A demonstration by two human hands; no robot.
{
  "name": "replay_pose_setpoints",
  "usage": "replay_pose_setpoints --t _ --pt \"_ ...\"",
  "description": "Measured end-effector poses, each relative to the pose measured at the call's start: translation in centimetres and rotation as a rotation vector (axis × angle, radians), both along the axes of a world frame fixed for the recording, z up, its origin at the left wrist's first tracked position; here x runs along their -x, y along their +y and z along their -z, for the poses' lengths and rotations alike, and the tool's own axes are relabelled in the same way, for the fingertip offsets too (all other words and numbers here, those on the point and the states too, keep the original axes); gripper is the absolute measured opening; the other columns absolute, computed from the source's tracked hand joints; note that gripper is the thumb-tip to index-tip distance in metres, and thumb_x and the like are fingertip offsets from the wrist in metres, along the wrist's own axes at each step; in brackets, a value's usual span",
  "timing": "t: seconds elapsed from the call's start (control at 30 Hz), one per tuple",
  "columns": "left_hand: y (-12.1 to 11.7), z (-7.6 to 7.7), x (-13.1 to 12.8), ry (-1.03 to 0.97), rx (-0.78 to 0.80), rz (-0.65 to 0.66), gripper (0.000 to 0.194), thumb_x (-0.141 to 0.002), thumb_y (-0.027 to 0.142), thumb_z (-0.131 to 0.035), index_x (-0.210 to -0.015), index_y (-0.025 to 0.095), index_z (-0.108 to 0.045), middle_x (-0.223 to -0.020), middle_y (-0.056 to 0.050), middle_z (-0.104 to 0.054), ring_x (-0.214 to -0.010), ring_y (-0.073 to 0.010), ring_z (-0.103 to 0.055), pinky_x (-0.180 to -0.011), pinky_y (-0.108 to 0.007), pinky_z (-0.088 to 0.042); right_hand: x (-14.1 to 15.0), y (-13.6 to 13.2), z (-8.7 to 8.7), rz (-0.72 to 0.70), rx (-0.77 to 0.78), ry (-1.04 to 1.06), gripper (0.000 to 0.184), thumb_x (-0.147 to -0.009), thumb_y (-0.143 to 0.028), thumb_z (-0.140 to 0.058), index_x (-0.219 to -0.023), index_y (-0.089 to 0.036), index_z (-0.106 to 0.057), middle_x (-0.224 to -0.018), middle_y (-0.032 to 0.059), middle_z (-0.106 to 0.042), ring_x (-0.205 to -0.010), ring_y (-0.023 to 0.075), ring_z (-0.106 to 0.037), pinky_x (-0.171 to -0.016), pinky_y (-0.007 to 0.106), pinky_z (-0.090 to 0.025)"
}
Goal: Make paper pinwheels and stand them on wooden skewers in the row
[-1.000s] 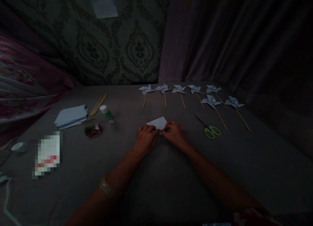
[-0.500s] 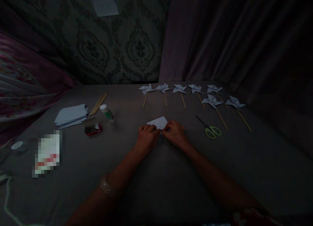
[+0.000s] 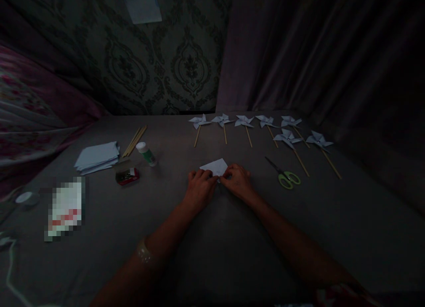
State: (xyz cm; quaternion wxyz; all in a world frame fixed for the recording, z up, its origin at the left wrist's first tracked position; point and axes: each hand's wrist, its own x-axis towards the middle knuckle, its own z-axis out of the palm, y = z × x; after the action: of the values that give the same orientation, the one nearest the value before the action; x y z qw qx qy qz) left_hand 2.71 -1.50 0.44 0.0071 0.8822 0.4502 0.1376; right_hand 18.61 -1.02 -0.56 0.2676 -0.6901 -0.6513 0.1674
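A small piece of white paper [image 3: 215,166] lies on the grey table at the centre, its near part covered by my fingers. My left hand [image 3: 201,185] is closed on its left near edge, fingers curled. From the other side my right hand [image 3: 236,180] pinches the near edge, thumb and fingertips close to those of the left. The exact folds under the fingertips are hidden. To the right of my right hand lie green-handled scissors [image 3: 286,177], partly opened, touched by neither hand.
Several white paper pinwheels [image 3: 244,120] on sticks lie along the back and right. At left are a paper stack [image 3: 98,157], wooden sticks [image 3: 134,141], an upright glue stick [image 3: 146,154], a small red box [image 3: 127,176], a blurred packet [image 3: 65,208] and a white cable [image 3: 11,267].
Both hands stay at the paper in nearly the same pose. The whole view has shifted very slightly; nothing on the table has visibly moved.
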Motion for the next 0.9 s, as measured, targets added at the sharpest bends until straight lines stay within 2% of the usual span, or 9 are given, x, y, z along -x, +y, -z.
replay_pose_setpoints --t 0.13,0.27,0.43,0.9 --pt "-0.1 0.0 -0.1 0.011 -0.032 0.005 0.028 -0.094 0.027 -0.044 -0.11 0.024 -0.067 -0.106 -0.009 -0.064 -0.101 -0.0261 -0.051 -0.086 -0.045 -0.032 -0.3 -0.6 0.1 -0.022 -0.155 -0.052 0.013 -0.079 -0.021 -0.056 -0.08 -0.02 -0.069 -0.095 0.0069 -0.063 -0.098 0.0226 -0.055 -0.086 0.038 -0.033" --pt "-0.3 0.0 -0.1 0.01 -0.062 -0.022 0.027 -0.092 0.028 -0.046 -0.109 0.027 -0.067 -0.111 -0.009 -0.061 -0.104 -0.0276 -0.047 -0.088 -0.045 -0.032 -0.4 -1.3 -0.3 -0.148 -0.256 -0.162 0.025 -0.08 -0.015 -0.052 -0.095 -0.021 -0.071 -0.099 0.0084 -0.061 -0.099 0.0224 -0.052 -0.089 0.039 -0.031" --pt "-0.4 -0.1 -0.2 0.041 -0.064 -0.023 0.029 -0.093 0.027 -0.045 -0.113 0.027 -0.066 -0.108 -0.01 -0.059 -0.1 -0.0273 -0.047 -0.087 -0.045 -0.033 -0.3 -1.6 -0.6 -0.256 -0.26 -0.294 0.027 -0.08 -0.014 -0.052 -0.097 -0.022 -0.071 -0.102 0.0084 -0.06 -0.098 0.0235 -0.049 -0.09 0.041 -0.027" --pt "-0.6 0.1 -0.3 0.02 -0.073 -0.034 0.025 -0.092 0.025 -0.048 -0.107 0.025 -0.067 -0.099 -0.008 -0.063 -0.097 -0.0265 -0.049 -0.088 -0.046 -0.032 0.0 -1.2 -1.2 -0.325 -0.225 -0.423 0.024 -0.085 -0.016 -0.049 -0.093 -0.021 -0.07 -0.102 0.0094 -0.06 -0.097 0.0238 -0.046 -0.091 0.042 -0.025"
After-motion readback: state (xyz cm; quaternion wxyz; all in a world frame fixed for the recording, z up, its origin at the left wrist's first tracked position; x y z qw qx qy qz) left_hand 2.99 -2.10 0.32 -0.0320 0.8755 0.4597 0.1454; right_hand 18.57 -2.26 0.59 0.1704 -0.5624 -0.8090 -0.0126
